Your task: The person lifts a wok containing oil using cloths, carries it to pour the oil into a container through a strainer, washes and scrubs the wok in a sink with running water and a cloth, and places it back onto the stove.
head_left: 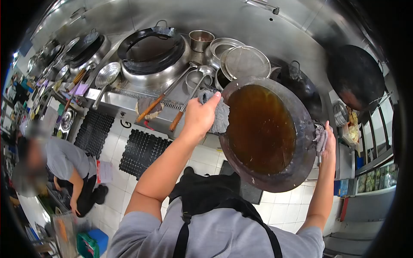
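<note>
A large dark wok with brown liquid in it is held up in front of my body, beside the stove. With a grey cloth between, my left hand grips the wok's near left rim, thumb on top. On the opposite side, my right hand is closed around the wok's handle through another greyish cloth. The fingers of that hand are partly hidden. Small bits float in the liquid, and its surface reaches well up the wok's sides.
Along the stove stand a burner with a black wok ring, a metal pot, round strainers, a ladle and a skimmer. Another wok leans at the right. A co-worker crouches at the left near black floor mats.
</note>
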A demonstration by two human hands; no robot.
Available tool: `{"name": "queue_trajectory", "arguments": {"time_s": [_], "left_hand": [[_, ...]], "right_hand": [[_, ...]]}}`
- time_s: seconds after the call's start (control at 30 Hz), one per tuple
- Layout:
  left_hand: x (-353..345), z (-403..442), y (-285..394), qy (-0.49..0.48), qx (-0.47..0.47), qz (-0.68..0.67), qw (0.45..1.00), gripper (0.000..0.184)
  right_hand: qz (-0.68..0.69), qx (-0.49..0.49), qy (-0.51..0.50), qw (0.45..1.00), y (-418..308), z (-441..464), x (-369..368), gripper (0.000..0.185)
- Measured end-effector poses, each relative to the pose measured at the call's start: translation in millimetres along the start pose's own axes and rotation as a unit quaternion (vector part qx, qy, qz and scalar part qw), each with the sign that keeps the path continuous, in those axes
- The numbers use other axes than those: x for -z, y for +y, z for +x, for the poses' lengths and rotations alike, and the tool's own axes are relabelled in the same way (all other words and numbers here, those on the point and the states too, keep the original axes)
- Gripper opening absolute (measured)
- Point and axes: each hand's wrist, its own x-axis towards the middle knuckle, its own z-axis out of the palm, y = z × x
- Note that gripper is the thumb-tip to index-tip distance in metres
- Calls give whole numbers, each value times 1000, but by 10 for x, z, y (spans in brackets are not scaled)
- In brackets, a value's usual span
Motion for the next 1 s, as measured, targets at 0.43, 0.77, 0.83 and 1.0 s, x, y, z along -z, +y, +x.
{"name": "queue_trajectory", "arguments": {"time_s": [0.43,0.77,0.83,1.0], "left_hand": [[-109,916,72,-20,49,-54,997,29],[-256,1190,-42,25,73,-23,997,31],[-280,1181,-34,43,83,-14,996,31],[-288,1260,-143,9,69,-53,996,32]], "right_hand": [[-44,-19,10,999,-141,703,-485,35],[-41,-34,-30,998,-189,1190,-609,33],[-40,-39,-31,998,-192,1251,-623,33],[-81,-47,-31,995,-254,1346,-651,35]]}}
